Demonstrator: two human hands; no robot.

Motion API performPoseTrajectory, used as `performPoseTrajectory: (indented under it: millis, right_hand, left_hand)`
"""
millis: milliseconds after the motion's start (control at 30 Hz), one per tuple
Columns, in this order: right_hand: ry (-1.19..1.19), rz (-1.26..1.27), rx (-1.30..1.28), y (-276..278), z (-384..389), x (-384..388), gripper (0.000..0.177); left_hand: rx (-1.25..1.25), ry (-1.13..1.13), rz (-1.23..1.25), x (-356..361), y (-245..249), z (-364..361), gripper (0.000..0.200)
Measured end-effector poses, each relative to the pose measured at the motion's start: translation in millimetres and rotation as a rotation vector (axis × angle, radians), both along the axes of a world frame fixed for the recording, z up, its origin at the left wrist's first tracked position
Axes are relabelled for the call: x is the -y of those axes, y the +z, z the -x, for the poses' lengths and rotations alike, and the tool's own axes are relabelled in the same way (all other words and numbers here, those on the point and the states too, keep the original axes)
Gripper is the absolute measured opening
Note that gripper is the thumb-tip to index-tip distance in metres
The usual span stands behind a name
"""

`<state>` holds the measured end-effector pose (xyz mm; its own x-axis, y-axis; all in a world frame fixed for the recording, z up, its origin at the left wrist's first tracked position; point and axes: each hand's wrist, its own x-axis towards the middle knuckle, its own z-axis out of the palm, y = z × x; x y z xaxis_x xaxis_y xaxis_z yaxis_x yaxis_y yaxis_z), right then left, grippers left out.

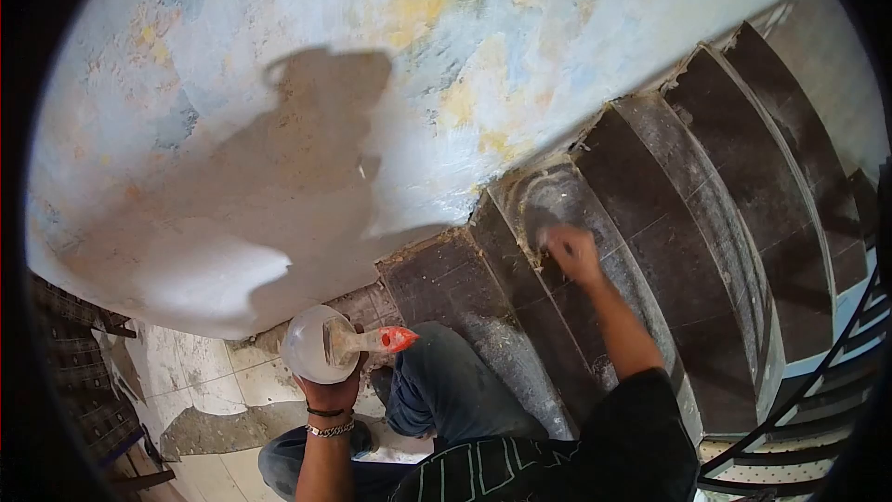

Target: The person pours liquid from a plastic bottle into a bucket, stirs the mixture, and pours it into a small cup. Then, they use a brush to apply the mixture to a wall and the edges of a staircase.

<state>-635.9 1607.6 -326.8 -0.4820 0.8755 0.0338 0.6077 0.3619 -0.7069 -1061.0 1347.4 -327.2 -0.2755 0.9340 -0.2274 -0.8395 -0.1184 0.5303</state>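
My left hand [329, 394], at the lower left, holds a round whitish translucent bowl [302, 344] from below and the side. A paintbrush [360, 341] with a red-tipped handle rests across the bowl, its bristle end inside; what else the bowl holds is hard to make out. My right hand [573, 252] is over a dusty stair step [548, 193] beside the wall. Motion smears its fingers, so whether they grip anything does not show. Pale dust and scraped marks cover the step around it.
The patchy painted wall [446, 65] borders the stairs. Dark tiled steps [650, 186] curve up to the right towards a black railing [818, 363]. My bent knee [465, 381] is near the lowest steps. Pale floor tiles [200, 363] and a dark patterned item [79, 363] lie at left.
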Motion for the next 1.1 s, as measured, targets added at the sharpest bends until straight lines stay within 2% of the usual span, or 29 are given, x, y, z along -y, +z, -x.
performPoseTrajectory:
  millis: [100, 200, 300, 400, 467, 600, 667, 700, 767, 800, 867, 900, 1000, 1100]
  right_hand:
    - [-0.231, -0.336, 0.295, -3, 20, -45, 0.057]
    - [-0.206, -0.304, 0.585, -17, 47, -78, 0.075]
    - [-0.112, -0.248, 0.498, -17, 55, -76, 0.080]
    - [0.013, -0.250, 0.367, -18, 58, -75, 0.084]
    - [0.063, -0.326, 0.426, -26, 68, -77, 0.084]
    - [0.234, -0.436, 0.421, -18, 77, -62, 0.082]
    - [0.335, -0.460, 0.404, -16, 71, -47, 0.076]
    - [0.387, -0.474, 0.392, -16, 70, -37, 0.074]
    - [0.535, -0.313, 0.355, 8, 66, 11, 0.067]
    - [0.609, -0.236, 0.336, 15, 63, 27, 0.063]
    - [0.525, -0.159, 0.219, 5, 49, 43, 0.055]
    - [0.481, -0.117, 0.165, 4, 44, 47, 0.052]
    - [0.048, -0.353, 0.075, 10, 44, 7, 0.043]
    - [0.086, -0.415, 0.155, 1, 58, -37, 0.038]
  left_hand:
    - [-0.014, 0.003, 0.012, -4, -2, 1, 0.065]
    - [0.024, 0.019, 0.012, -2, -6, 1, 0.064]
    - [0.089, 0.042, 0.018, 1, -5, 2, 0.063]
    - [-0.065, 0.038, 0.045, 0, -4, -2, 0.064]
    - [-0.078, 0.018, 0.030, -2, 0, -5, 0.064]
    - [0.098, -0.035, -0.010, -5, 3, -4, 0.062]
    - [-0.252, -0.049, 0.041, -7, 0, -6, 0.062]
    - [-0.615, -0.046, 0.086, -7, -2, -6, 0.062]
    - [-0.626, -0.035, 0.087, -5, -1, -4, 0.062]
    - [-0.270, -0.028, 0.041, -6, 3, -4, 0.064]
    - [0.090, -0.027, -0.015, -7, 5, -6, 0.065]
    - [0.092, -0.030, -0.027, -7, 5, -7, 0.066]
    - [0.073, -0.046, -0.037, -4, -2, -7, 0.069]
    - [-0.075, -0.033, -0.042, -6, 3, -7, 0.071]
